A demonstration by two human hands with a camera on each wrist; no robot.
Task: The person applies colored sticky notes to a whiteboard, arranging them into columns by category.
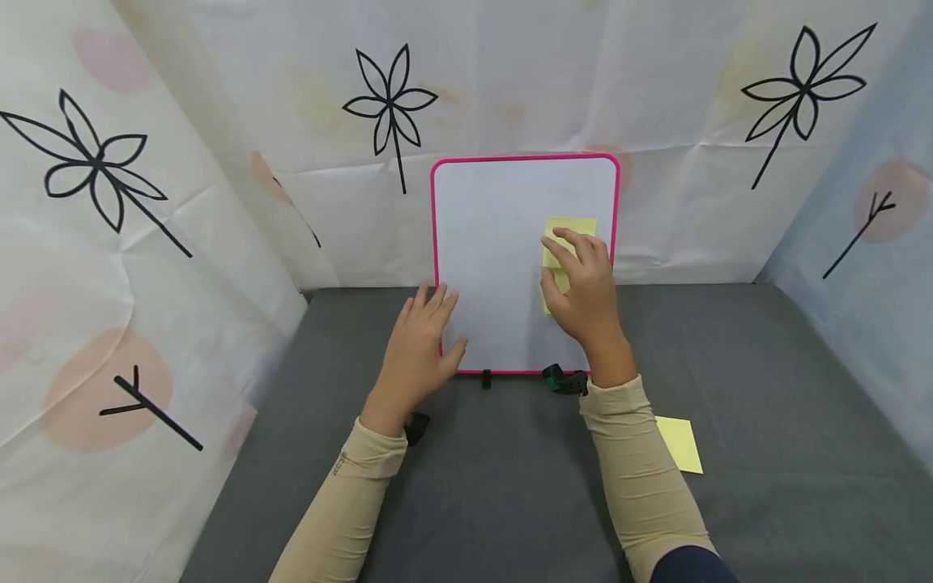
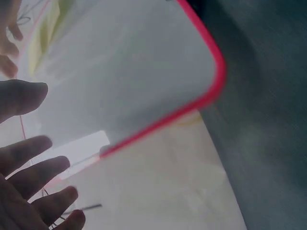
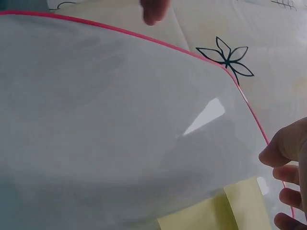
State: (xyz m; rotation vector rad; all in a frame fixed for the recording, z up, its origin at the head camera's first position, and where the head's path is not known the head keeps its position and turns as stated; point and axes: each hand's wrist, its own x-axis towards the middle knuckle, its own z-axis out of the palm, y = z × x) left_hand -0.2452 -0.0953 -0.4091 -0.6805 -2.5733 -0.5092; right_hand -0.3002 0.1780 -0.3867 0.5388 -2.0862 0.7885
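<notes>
Whiteboard (image 1: 496,267): 1, upright on tabletop (image 1: 765,389)
Sticky notes: 2 — 1 on board (image 1: 571,228), 1 on tabletop (image 1: 681,444)
Left hand (image 1: 421,344): fingers straight, on board edge
Right hand (image 1: 581,285): fingers relaxed, pressing the board note

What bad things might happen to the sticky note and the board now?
The board stands upright on small feet, and the right hand presses a sticky note onto it. A hard push might tip it backward, though the left hand steadies its edge. The note might also go on crooked or creased under the fingers. The spare note beside the right sleeve could get brushed away.
</notes>
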